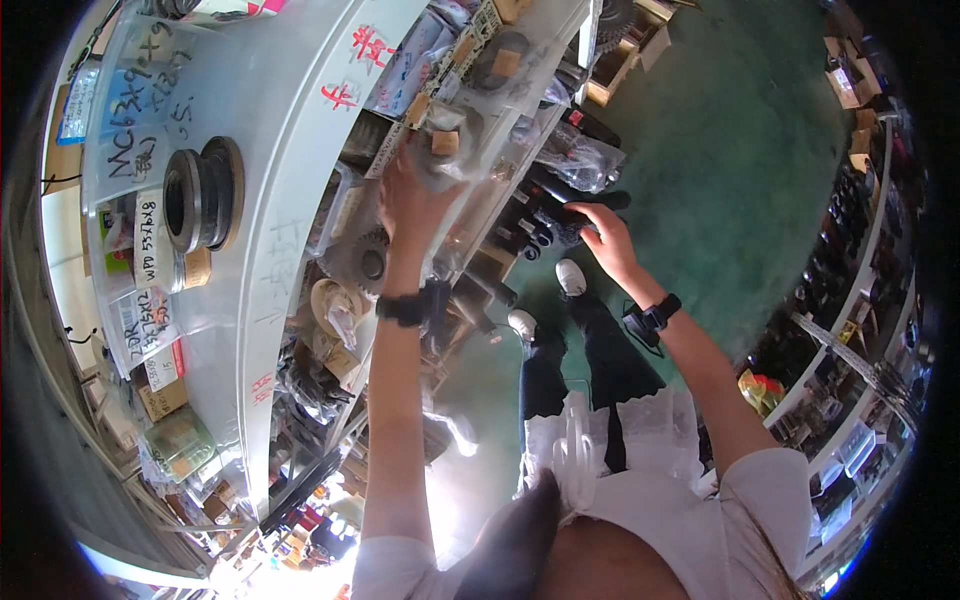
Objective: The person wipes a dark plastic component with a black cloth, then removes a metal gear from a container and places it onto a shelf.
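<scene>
My left hand [415,200] reaches onto a shelf on the left, with its fingers and thumb around the near edge of a round grey part [437,172]. That part looks wrapped in clear plastic and bears a small brown cardboard tag [445,143]. Some of the fingertips are hard to make out there. My right hand [610,245] is held out in front of the shelf edge, fingers apart and nothing in them. Below or beside it are dark cylindrical parts [545,212] and a part in clear plastic [580,160].
Another tagged round part [505,62] lies farther along the shelf. A gear [370,262] sits nearer. Dark rings [203,195] hang by a labelled clear bin on the upper left. The green floor [710,190] separates this shelf from a loaded rack [850,330] on the right.
</scene>
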The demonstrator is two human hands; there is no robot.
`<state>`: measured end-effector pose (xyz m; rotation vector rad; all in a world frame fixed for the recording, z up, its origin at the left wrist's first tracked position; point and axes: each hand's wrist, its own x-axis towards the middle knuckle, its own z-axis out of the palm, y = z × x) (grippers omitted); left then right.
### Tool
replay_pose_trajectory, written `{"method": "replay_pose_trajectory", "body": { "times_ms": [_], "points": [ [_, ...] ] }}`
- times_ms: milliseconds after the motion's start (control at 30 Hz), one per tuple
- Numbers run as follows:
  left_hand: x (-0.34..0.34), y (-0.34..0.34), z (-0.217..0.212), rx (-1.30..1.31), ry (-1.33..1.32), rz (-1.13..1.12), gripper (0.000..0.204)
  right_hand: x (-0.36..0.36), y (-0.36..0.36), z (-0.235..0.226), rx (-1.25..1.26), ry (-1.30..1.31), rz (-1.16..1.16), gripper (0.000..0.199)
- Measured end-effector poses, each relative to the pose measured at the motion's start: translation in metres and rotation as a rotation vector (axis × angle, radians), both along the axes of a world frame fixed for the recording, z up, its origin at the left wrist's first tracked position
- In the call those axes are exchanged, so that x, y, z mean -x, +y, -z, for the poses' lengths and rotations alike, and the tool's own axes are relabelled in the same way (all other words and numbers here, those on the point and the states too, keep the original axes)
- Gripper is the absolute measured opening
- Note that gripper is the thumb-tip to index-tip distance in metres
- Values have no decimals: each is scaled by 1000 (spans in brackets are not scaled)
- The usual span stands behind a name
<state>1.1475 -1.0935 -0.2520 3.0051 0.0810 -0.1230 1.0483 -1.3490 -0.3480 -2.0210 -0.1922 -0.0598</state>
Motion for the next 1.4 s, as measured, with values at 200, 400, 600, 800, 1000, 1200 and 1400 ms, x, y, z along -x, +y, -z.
{"method": "replay_pose_trajectory", "body": {
  "times_ms": [200, 400, 600, 800, 1000, 1200, 1400],
  "points": [
    [-39, -26, 37, 109, -16, -90, 101, 12, -17, -1, 109, -37, -12, 43],
    [-46, -29, 50, 153, -44, -195, 96, 33, -26, 1, 115, 103, -15, 41],
    [-20, -26, 61, 138, -157, -200, 96, 28, -22, -1, 54, 183, -67, 32],
    [74, -66, 35, 401, -355, 49, 88, -12, -24, 1, -26, 72, 104, 32],
    [181, -80, 49, 620, -12, -130, 84, -101, 52, -36, -37, -273, 26, 34],
    [267, -66, 51, 616, 92, -280, 80, -146, 152, -20, 143, -578, -62, 29],
    [311, -46, 66, 560, 167, -321, 90, -155, 199, -6, 212, -634, -368, 27]
  ]
}}
